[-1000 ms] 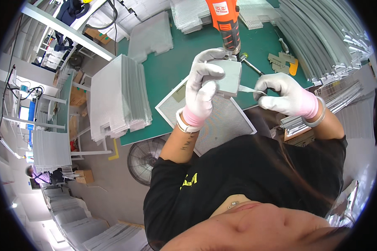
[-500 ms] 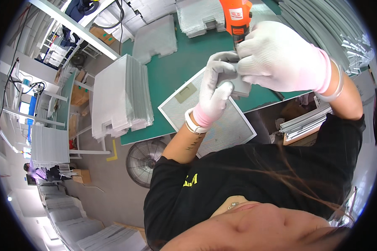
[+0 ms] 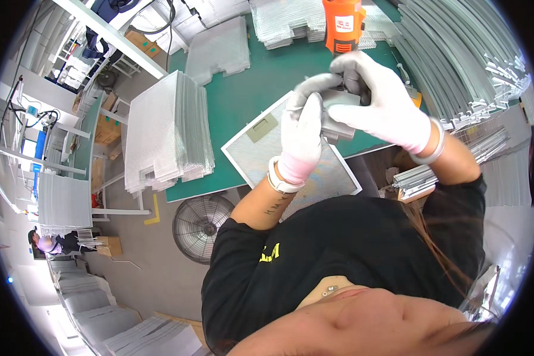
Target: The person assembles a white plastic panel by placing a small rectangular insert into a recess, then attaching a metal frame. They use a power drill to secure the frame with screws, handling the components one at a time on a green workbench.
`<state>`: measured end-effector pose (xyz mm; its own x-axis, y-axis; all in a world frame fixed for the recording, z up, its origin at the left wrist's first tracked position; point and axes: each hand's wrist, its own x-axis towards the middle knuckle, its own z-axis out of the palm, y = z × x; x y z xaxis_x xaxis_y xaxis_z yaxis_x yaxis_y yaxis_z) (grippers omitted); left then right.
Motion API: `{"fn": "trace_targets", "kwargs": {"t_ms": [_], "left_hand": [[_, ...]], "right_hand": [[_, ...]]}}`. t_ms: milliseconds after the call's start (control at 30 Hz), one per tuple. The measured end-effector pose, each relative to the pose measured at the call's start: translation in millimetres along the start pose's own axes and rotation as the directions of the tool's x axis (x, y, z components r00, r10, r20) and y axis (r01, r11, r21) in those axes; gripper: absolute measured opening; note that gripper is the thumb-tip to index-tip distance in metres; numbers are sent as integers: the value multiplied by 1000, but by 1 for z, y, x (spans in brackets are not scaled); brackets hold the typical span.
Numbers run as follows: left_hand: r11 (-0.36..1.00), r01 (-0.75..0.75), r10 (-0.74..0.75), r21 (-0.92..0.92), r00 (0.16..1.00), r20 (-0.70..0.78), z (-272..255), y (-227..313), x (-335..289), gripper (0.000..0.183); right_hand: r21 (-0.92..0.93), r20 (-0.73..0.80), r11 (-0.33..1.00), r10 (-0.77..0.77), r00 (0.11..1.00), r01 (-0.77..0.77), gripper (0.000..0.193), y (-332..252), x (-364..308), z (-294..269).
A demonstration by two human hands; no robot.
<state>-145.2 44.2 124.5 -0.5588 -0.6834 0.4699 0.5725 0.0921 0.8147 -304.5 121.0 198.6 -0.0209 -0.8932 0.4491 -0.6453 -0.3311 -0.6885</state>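
My left hand (image 3: pixel 302 121), in a white glove with grey fingers, curls round the near-left side of a small grey block-like part (image 3: pixel 338 129). My right hand (image 3: pixel 388 107), gloved alike, bends over the same part from the right, its thumb against it. Its fingers close on something small and dark that I cannot make out. Right above the hands is an orange power tool (image 3: pixel 343 26), pointing down; its lower tip is hidden by my right fingers. Below the hands lies a white-framed mesh panel (image 3: pixel 261 155) with a beige rectangular piece (image 3: pixel 261 128) at its corner.
The green table (image 3: pixel 231 98) bears stacks of notched mesh sheets (image 3: pixel 166 127), with more mesh (image 3: pixel 285 24) at the back. Grey strips (image 3: pixel 445 59) are piled at right, by a slim hand tool (image 3: pixel 402 71). A floor fan (image 3: pixel 206 228) stands near left. A person (image 3: pixel 50 242) is far left.
My right hand has moved down and turned, its fingers now curled with the thumb apart, facing the left hand. My left hand keeps its place by the grey part. The view has shifted slightly.
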Motion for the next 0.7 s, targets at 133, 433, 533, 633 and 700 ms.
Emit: {"fn": "trace_targets", "kwargs": {"t_ms": [133,433,533,633,700], "left_hand": [[997,-26,26,-71,1000,7,10,0,2,39],[964,-200,209,-175,977,32,-2,-28,2,45],[809,-68,-2,-583,993,-118,15,-17,-4,42],[942,-25,20,-335,1000,-17,-1,-30,-5,65],[930,-74,66,-360,997,-36,-3,-32,-8,56]], "right_hand": [[114,-294,993,8,956,27,25,19,-22,19],[161,-548,922,-214,808,353,11,55,-23,51],[245,-578,917,-123,807,316,17,57,-27,57],[239,-598,914,-126,791,327,21,57,-28,62],[64,-612,937,-235,755,343,22,59,-27,70]]}}
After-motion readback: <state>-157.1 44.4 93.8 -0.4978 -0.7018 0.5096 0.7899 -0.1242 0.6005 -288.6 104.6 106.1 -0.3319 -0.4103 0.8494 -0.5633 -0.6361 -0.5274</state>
